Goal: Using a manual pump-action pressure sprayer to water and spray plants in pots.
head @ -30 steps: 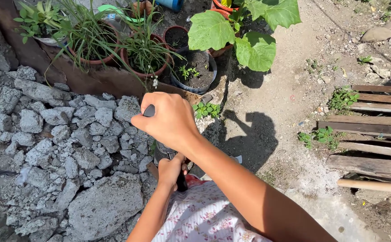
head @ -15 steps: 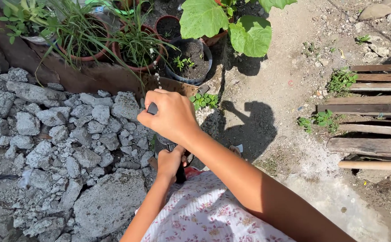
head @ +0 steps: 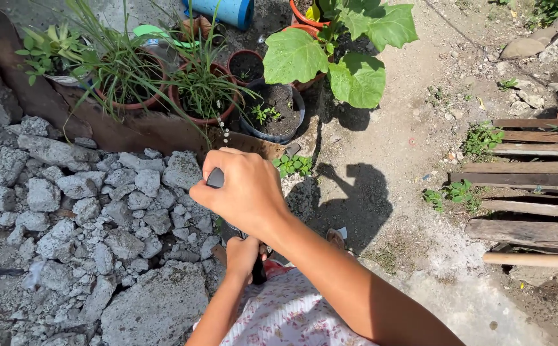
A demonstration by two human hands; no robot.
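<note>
Tool handle (head: pixel 215 178), dark and held upright over the rubble pile (head: pixel 99 211), sits clenched in your right hand (head: pixel 243 189) and left hand (head: pixel 243 253); sweaty palms could let it slip onto loose chunks.

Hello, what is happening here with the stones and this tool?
A person stands over a pile of broken concrete rubble and grips a dark tool handle with both hands. The right hand holds it higher up, the left hand lower down. Potted plants and a wooden pallet lie nearby.
</note>
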